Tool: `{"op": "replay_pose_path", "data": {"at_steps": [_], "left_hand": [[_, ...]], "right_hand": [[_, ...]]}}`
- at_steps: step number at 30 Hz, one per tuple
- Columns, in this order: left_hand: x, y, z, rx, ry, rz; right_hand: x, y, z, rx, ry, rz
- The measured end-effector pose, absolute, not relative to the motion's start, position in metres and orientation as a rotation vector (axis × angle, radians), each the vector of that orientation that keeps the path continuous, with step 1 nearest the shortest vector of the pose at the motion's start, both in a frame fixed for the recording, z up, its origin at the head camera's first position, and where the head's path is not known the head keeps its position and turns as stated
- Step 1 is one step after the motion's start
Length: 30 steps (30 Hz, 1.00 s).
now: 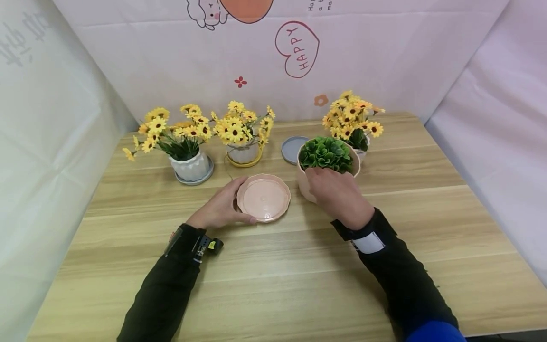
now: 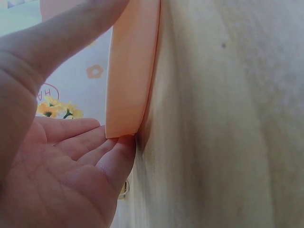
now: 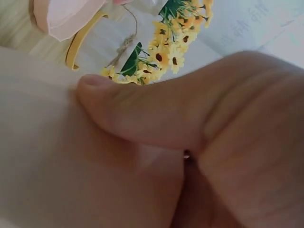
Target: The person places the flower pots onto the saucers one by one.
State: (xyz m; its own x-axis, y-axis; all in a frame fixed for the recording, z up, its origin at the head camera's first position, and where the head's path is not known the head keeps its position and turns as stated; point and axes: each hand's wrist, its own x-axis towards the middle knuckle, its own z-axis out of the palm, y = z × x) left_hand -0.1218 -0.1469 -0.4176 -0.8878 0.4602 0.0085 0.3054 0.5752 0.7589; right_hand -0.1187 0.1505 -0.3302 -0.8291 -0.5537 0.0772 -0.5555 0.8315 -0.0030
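Note:
A pink scalloped saucer (image 1: 263, 197) lies on the table in front of me. My left hand (image 1: 222, 206) holds it by the left edge, the thumb at the near side and the fingers at the far side; in the left wrist view, thumb and fingers touch the saucer's side wall (image 2: 133, 71). To the right stands a pink pot (image 1: 304, 186) with a green leafy plant (image 1: 325, 154) in it. My right hand (image 1: 342, 197) pinches the pot's near rim. In the right wrist view the thumb (image 3: 133, 114) lies along the pot's outer wall (image 3: 42, 156); the other fingers are mostly hidden.
Behind the left hand, a white pot (image 1: 191, 167) of yellow flowers sits on a grey-blue saucer, another (image 1: 242, 154) on a yellow saucer. A bare blue-grey saucer (image 1: 292, 148) lies left of the pink pot. More yellow flowers (image 1: 350, 116) stand behind that pot.

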Motion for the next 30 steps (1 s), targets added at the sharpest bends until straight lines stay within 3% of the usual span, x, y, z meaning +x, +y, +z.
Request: {"op": "replay_pose_path", "data": {"at_steps": [17, 30], "left_hand": [[-0.121, -0.147, -0.417, 0.623, 2.635, 1.167], [-0.12, -0.148, -0.416, 0.639, 2.639, 1.165]], "right_hand": [[-0.144, 0.152, -0.339, 1.019, -2.808, 0.053], [-0.137, 0.146, -0.323, 1.093, -2.723, 0.079]]}}
